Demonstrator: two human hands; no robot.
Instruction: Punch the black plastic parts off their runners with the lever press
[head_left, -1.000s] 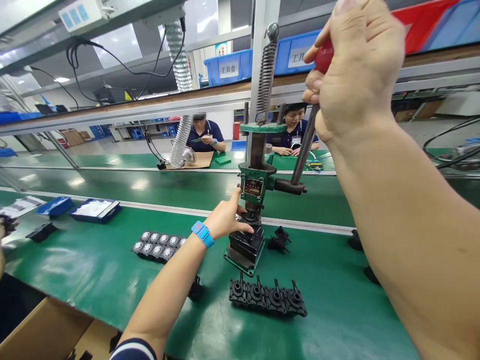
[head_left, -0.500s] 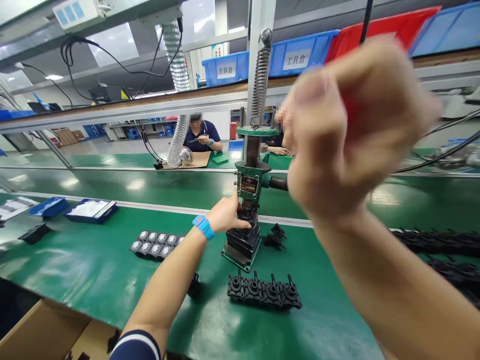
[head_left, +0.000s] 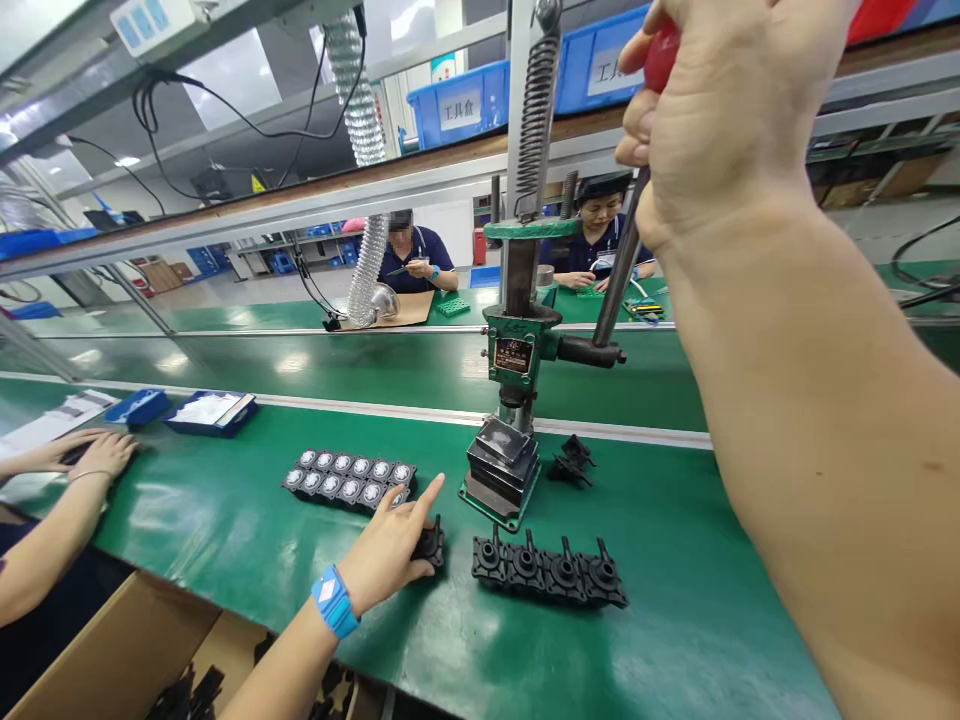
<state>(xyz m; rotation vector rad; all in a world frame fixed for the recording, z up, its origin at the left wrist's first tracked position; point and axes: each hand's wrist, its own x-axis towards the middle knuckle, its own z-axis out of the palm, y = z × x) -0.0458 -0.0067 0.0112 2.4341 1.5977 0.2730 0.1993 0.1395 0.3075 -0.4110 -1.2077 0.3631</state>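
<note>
My right hand [head_left: 720, 110], large at the upper right, is wrapped round the red ball knob [head_left: 662, 58] on the lever [head_left: 621, 265] of a green arbor press [head_left: 514, 350]. The press ram stands above a dark block [head_left: 504, 440] with nothing on top. At the lower middle, my left hand [head_left: 390, 550] has its index finger and thumb spread about a black plastic part [head_left: 430, 543] with an upright peg. Part of that piece is hidden behind the fingers. To its right lies a row of similar black parts [head_left: 547, 572].
Black parts with white discs [head_left: 349, 478] lie left of the press, loose black pieces [head_left: 572, 462] right of it. Blue trays [head_left: 210, 412] sit farther left, near a co-worker's hands [head_left: 90, 455]. A cardboard box [head_left: 112, 650] stands below the edge. Two people sit opposite.
My left hand has come from the press base down to the black part near the table's front. My right hand has risen with the knob. A co-worker's hands have appeared at left.
</note>
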